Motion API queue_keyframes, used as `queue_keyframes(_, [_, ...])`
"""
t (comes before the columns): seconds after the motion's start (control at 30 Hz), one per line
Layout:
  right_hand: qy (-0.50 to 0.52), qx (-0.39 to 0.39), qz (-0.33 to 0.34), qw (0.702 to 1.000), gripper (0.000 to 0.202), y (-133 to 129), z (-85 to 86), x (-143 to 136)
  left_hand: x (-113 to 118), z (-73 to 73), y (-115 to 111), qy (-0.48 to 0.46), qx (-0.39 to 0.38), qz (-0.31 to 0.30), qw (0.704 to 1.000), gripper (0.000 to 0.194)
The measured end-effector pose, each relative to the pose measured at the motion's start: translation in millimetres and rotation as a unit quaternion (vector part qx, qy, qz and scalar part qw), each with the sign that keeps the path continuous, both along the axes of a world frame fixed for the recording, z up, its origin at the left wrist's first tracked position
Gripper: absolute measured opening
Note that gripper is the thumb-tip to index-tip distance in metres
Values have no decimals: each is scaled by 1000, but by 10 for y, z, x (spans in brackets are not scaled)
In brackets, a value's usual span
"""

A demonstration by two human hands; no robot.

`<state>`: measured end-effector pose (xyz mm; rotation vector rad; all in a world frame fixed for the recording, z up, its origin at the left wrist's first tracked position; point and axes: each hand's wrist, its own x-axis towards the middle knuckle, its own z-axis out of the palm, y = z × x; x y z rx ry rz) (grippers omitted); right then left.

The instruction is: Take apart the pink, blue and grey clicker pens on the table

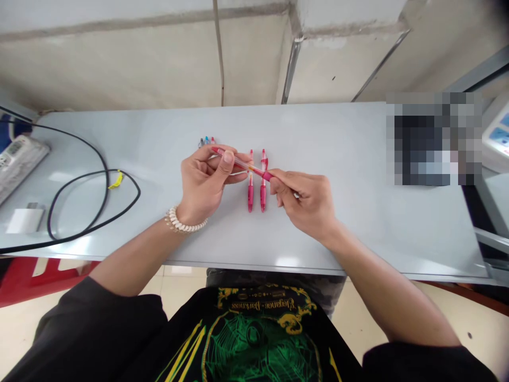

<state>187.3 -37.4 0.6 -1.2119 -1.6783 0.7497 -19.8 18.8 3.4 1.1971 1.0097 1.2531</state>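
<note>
A red pen [242, 163] with a clear barrel is held slanted above the table between both hands. My left hand [209, 178] pinches its upper-left end between thumb and fingers. At the other end, my right hand [304, 199] is closed around the pink grip, with the fingertips hiding its tip. Below the held pen lie two more red pens side by side, a left one [250, 196] and a right one [263, 196], their pink grips toward me. Behind my left hand, the ends of several other pens [207, 141] show in grey, blue and red; the rest is covered.
The light grey table [167, 143] runs up to a tiled wall [139, 63]. On the left are a looped black cable [105, 159] with a yellow tie [116, 180], a white charger plug [26, 220] and a power strip [24, 159]. A blurred-out dark object [417, 148] stands at the right.
</note>
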Motion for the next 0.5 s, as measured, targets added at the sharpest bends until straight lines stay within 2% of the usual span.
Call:
queue_keyframes(0.07, [-36, 75, -35, 996, 31, -1, -56, -18, 14, -23, -10, 7, -10, 12, 1000, 36])
queue_keyframes(0.17, [-38, 115, -54, 991, 25, 4, -78, -42, 29, -36, -7, 5, -17, 19, 1000, 40])
queue_keyframes(0.23, [-9, 110, -64, 992, 16, 7, -46, -51, 38, -34, 1, -4, -14, 25, 1000, 41])
queue_keyframes(0.37, [41, 37, -67, 996, 15, 10, 37, -39, 53, -29, 13, -27, -13, 17, 999, 38])
queue_keyframes(0.5, [72, 30, -63, 995, 9, 18, 57, -21, 58, -31, 18, -21, -27, 21, 999, 38])
